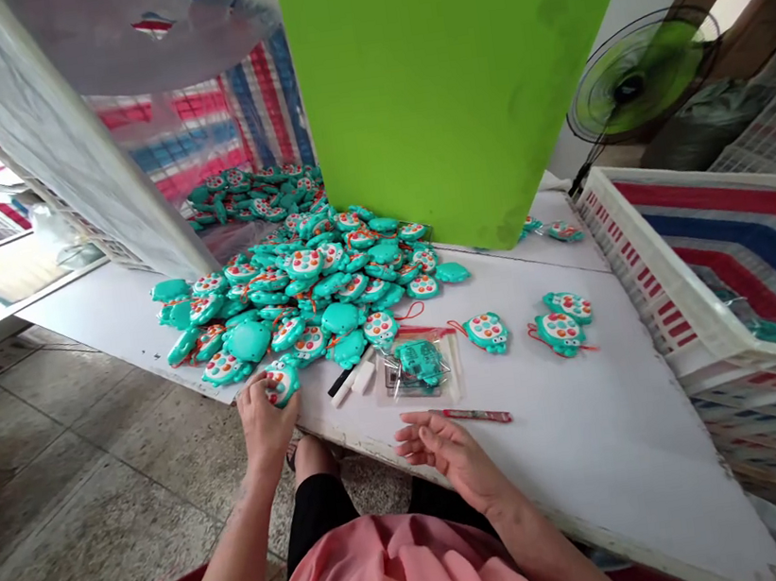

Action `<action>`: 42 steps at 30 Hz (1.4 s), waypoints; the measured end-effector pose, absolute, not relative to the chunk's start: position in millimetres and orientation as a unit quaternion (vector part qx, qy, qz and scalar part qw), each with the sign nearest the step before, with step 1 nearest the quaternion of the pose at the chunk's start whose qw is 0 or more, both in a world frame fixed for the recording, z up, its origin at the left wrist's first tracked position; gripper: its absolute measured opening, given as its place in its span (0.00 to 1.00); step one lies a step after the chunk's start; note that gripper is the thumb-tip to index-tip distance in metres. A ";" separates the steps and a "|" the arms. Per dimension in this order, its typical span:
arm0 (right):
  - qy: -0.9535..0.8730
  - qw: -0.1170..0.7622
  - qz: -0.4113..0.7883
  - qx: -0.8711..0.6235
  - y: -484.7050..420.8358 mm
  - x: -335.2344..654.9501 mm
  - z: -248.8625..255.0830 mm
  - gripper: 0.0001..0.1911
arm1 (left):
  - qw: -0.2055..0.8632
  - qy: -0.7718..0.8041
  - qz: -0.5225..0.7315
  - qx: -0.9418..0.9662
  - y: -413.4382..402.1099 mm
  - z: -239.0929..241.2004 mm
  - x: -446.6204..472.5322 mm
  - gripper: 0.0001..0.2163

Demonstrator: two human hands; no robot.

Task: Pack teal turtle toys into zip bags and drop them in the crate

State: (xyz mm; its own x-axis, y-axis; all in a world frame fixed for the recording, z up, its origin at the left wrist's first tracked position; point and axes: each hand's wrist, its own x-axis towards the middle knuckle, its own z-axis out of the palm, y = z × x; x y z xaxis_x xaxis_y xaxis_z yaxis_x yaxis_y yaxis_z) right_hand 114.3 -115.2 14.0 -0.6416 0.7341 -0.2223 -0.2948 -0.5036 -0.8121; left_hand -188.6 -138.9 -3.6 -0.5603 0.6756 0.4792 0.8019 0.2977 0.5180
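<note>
My left hand [266, 421] is closed round a teal turtle-shaped toy [281, 382] with a white face and coloured dots, at the front edge of the pile. A large heap of similar teal toys [308, 287] spreads behind it, some dotted side up, others plain side up. Over the table's front edge, my right hand [444, 450] holds nothing, its fingers loosely curled and apart. Just beyond it lies a red pen [480, 415]. A clear bag with a teal toy [421, 364] lies between the hands, beside a black and white marker [351, 381].
Loose toys [486, 333] lie on the white table [592, 426] to the right. A tall green board [461, 81] stands behind the pile. White plastic crates [681, 290] and a fan [639, 81] are at the right; a plastic-draped crate [73, 132] stands at the left.
</note>
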 end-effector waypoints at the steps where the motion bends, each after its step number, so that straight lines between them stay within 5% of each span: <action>1: -0.405 0.305 0.814 -0.283 -115.2 109.9 15.8 0.20 | 0.083 -0.791 -0.389 -0.465 -143.5 3.1 -174.5 0.14; 9: -0.407 0.375 0.797 -0.241 -116.0 68.9 31.1 0.30 | -0.125 -0.672 -0.455 -0.570 -172.0 30.9 -43.6 0.16; 16: -0.420 0.374 0.771 -0.298 -108.6 95.4 16.7 0.27 | -0.486 -0.512 -0.557 -0.438 -168.0 29.9 -54.4 0.46; 22: -0.360 0.360 0.814 -0.280 -113.6 97.8 7.3 0.22 | -0.557 -0.478 -0.558 -0.387 -168.0 29.0 -40.4 0.40; 28: -0.295 0.411 0.787 -0.352 -85.4 119.4 9.8 0.21 | -0.472 -0.525 -0.520 -0.480 -157.8 22.9 -59.3 0.33; 32: -0.216 0.563 0.737 -0.307 -53.8 156.6 22.4 0.20 | -0.171 -0.680 -0.446 -0.556 -134.5 21.1 -112.9 0.18; 36: -0.190 0.531 0.774 -0.289 -56.1 171.3 24.3 0.22 | 0.068 -0.764 -0.353 -0.535 -105.3 15.4 -166.3 0.22; 42: -0.227 0.453 0.810 -0.294 -84.7 146.4 10.7 0.21 | 0.033 -0.777 -0.406 -0.480 -64.2 8.8 -208.8 0.20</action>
State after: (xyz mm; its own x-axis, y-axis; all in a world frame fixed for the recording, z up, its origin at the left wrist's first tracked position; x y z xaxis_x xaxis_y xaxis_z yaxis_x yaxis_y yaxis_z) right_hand 146.4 -84.7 10.7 -0.4168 0.8680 -0.2700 -0.6007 -0.4859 -0.6348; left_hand -208.8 -64.2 8.8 -0.5368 0.7191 0.4412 0.7725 0.2087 0.5998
